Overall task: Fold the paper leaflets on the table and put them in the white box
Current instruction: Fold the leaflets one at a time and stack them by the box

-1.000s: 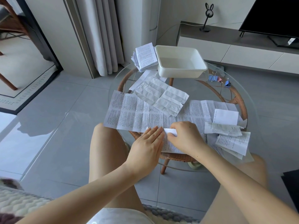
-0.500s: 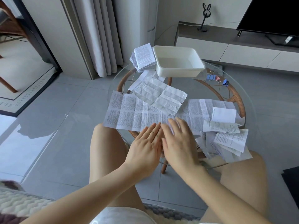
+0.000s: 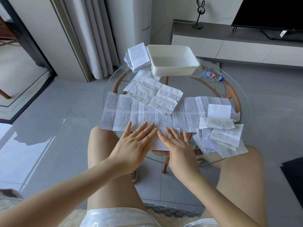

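Note:
A small printed leaflet (image 3: pixel 158 142) lies at the near edge of the round glass table (image 3: pixel 242 102). My left hand (image 3: pixel 136 145) and my right hand (image 3: pixel 177 145) lie flat on it side by side with straight fingers. Beyond them a long unfolded leaflet (image 3: pixel 124 112) stretches across the table. A creased blank sheet (image 3: pixel 155 94) rests on top of that long leaflet. The white box (image 3: pixel 172 60) stands at the far edge and looks empty. A stack of folded leaflets (image 3: pixel 136 57) sits to its left.
A loose pile of leaflets (image 3: pixel 219 133) covers the table's right side. Coloured binder clips (image 3: pixel 213 76) lie right of the box. A wicker frame (image 3: pixel 231 94) shows under the glass. My knees sit below the near rim. A curtain hangs behind, a TV cabinet at the right.
My right hand let go of the pinched paper edge and flattened out. Both hands now press the small leaflet with straight fingers.

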`<state>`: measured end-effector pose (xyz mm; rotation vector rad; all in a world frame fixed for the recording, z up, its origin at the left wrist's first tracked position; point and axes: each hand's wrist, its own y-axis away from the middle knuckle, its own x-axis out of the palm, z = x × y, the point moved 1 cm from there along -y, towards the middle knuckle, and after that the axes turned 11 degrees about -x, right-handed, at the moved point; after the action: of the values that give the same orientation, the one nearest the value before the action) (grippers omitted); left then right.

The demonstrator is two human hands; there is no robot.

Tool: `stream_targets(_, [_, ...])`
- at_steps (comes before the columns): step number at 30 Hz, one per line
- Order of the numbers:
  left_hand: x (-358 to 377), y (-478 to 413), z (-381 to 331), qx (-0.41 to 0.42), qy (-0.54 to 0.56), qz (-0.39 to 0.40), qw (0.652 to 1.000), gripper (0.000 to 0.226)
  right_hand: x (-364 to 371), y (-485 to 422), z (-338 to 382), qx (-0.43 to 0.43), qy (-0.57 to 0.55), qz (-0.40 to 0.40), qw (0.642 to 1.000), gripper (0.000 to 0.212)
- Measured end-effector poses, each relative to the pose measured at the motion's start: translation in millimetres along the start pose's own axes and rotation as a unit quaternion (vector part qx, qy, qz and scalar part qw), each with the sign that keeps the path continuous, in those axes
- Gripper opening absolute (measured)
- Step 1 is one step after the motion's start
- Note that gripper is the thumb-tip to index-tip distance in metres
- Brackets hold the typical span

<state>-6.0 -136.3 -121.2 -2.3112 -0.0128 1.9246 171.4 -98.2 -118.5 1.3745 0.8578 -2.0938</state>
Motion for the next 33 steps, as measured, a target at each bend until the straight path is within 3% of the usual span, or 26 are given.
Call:
stream_targets(9, [-14.4, -0.5, 25.0, 0.028, 0.03, 0.103, 0.994, 0.054, -15.6, 1.6, -4.1, -0.043, -0.042, 0.088, 0.994, 0.091])
stream_targets(11, [-15.7, -0.5, 23.2, 0.026, 0.031, 0.104, 0.994, 0.062, -15.2, 7.1, -4.7, -0.004, -0.054, 0.073, 0.996, 0.088])
stream_targets(12, [-15.7, -0.4, 21.5, 0.026, 0.029, 0.107, 0.994, 0.067, -15.7, 10.7, -4.2, -0.006, -0.043, 0.04, 0.998, 0.077])
stream_targets(14, [-16.8, -0.9, 20.6, 0.023, 0.029, 0.114, 0.993, 0.067, -13.1, 16.0, -4.5, -0.072, 0.034, -0.026, 0.996, 0.04])
stream_targets(16, [-21.5, -3.9, 18.8, 0.023, 0.037, 0.118, 0.992, 0.066, -10.3, 13.5, -6.9, -0.127, 0.116, -0.05, 0.984, 0.03])
stream_targets(18, [-26.6, -9.8, 18.6, 0.026, 0.059, 0.114, 0.991, 0.069, -11.4, 5.8, -5.2, -0.154, 0.176, -0.044, 0.971, 0.025])
stream_targets(22, [-34.9, -16.8, 20.8, 0.016, 0.084, 0.111, 0.99, 0.073, -10.8, -5.9, -0.5, -0.197, 0.31, 0.035, 0.929, 0.047])
stream_targets(24, [-33.9, -14.3, 20.8, 0.034, 0.051, 0.102, 0.993, 0.07, -14.3, -7.6, 0.9, -0.22, 0.328, 0.059, 0.917, 0.039])
stream_targets(26, [-31.0, -11.6, 22.8, 0.042, 0.038, 0.091, 0.994, 0.072, -21.5, -13.7, 1.7, -0.223, 0.317, 0.063, 0.92, 0.017])
stream_targets(29, [-33.9, -12.8, 19.9, 0.043, 0.077, 0.032, 0.996, 0.075, -36.1, -25.3, -0.1, -0.17, 0.225, 0.004, 0.959, 0.032])
stream_targets(33, [-58.4, -26.6, -0.5, -0.061, 0.216, -0.09, 0.97, 0.021, -68.6, -33.4, -0.1, -0.118, 0.08, -0.149, 0.979, 0.014])
